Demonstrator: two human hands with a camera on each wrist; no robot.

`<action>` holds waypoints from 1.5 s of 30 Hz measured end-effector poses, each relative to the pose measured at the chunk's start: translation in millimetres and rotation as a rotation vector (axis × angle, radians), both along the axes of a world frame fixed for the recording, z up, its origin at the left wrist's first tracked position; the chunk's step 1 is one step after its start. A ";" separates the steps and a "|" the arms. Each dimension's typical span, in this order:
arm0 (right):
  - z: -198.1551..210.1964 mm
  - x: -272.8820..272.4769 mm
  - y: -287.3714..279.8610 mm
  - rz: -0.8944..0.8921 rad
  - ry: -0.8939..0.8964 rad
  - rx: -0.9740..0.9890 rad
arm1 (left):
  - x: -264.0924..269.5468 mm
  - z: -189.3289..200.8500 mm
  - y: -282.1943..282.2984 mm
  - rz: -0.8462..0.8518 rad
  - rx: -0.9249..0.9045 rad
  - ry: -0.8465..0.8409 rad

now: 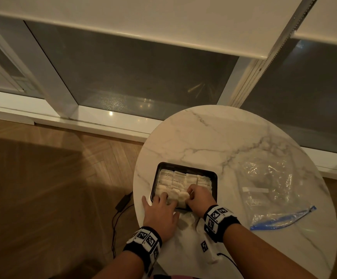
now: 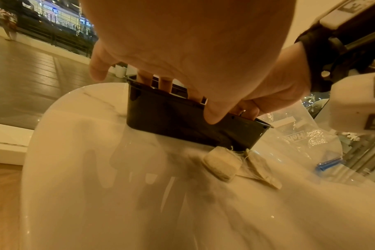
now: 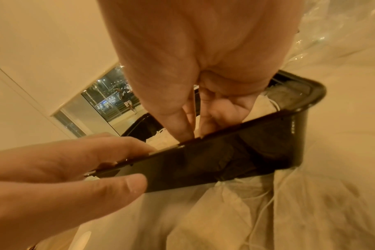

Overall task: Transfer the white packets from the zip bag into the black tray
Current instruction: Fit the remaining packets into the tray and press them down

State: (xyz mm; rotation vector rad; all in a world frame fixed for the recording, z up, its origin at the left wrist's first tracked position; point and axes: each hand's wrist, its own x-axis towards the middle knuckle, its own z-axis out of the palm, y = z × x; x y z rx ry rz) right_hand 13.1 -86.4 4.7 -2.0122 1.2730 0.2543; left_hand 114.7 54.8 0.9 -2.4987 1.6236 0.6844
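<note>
The black tray [image 1: 186,167] sits near the left front of the round marble table [image 1: 224,137], with several white packets [image 1: 183,181] lined up inside. My left hand [image 1: 161,202] reaches over the tray's near left corner. Its straight fingers rest on packets inside and its thumb lies outside the near wall [image 2: 182,121]. My right hand [image 1: 193,195] is curled over the near edge, thumb and forefinger pinching a white packet [image 3: 190,130] just inside the rim [image 3: 225,152]. The clear zip bag [image 1: 270,190] with a blue zipper lies flat to the right.
Loose white packets [image 2: 222,165] with strings lie on the table against the tray's near wall, under my wrists. The table's left edge runs close beside the tray. A black cable and adapter [image 1: 121,204] lie on the wooden floor below. A window stands behind the table.
</note>
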 end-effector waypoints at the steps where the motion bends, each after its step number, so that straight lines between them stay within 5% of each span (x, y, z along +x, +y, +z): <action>1: 1.0 -1.2 -0.2 -0.013 -0.016 -0.004 | -0.9 -0.1 0.4 -0.003 -0.002 -0.001; 16: 19.8 -83.5 1.8 -0.399 -0.417 -0.082 | -18.0 -5.6 -8.8 -0.099 -0.131 -0.015; 22: 4.7 -117.3 -3.0 -0.580 -0.339 0.143 | -19.3 9.9 -3.3 0.012 -0.542 0.215; 27: -1.4 -132.2 6.9 -0.418 -0.207 0.282 | -23.6 2.9 16.0 0.218 -0.496 0.491; 33: 0.3 -127.8 20.1 0.035 -0.074 0.236 | -33.8 -19.4 24.1 0.270 -0.286 0.393; 40: 0.4 -112.7 26.7 0.226 0.026 0.184 | -45.1 -29.4 13.7 0.073 -0.191 0.271; 45: -0.2 -101.1 32.9 0.353 0.112 0.116 | -47.8 -35.4 4.5 0.145 -0.069 0.193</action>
